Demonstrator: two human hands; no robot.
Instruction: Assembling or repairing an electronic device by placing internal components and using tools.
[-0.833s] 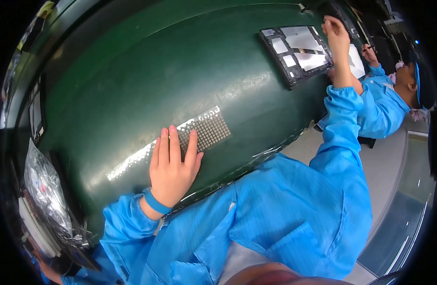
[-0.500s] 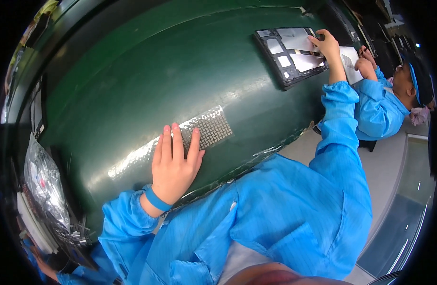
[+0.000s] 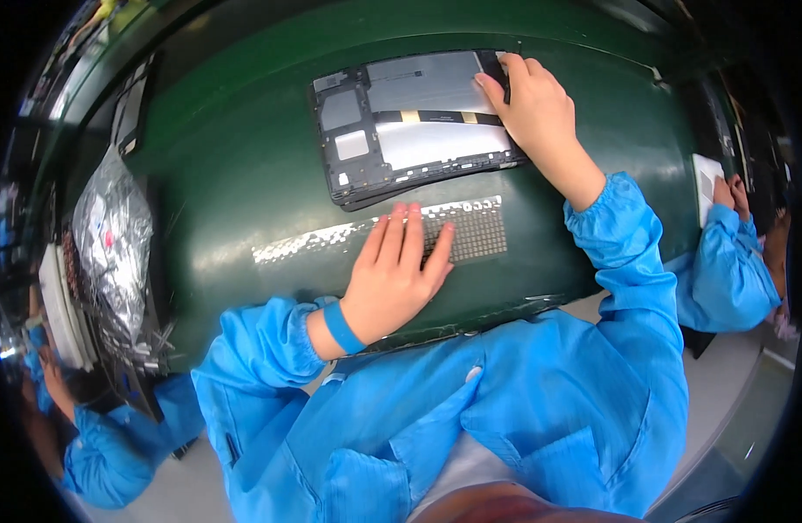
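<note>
My left hand [image 3: 390, 283], a blue band at its wrist, lies palm down with fingers stretched over a clear sheet [image 3: 482, 234] bearing rows of small square pads. Just beyond the sheet is a black tablet frame [image 3: 436, 83] with a silver metal plate and a dark flat ribbon cable [image 3: 431, 117] across it. At least one more dark frame edge seems to show beneath it. My right hand [image 3: 543, 109] grips the tablet frame at its right end, thumb on top and fingers over the far corner.
The green table [image 3: 235, 174] curves away at both sides. On the left stand a crumpled clear plastic bag [image 3: 113, 235] and pale stacked slabs [image 3: 63, 305]. A co-worker's blue sleeve [image 3: 732, 270] and a white sheet [image 3: 706, 187] are at the right; another person's sleeve [image 3: 109, 458] shows lower left.
The view has swung right. My right hand has brought the tablet frame leftward, from the far right to just behind the sheet. My left hand stays on the sheet.
</note>
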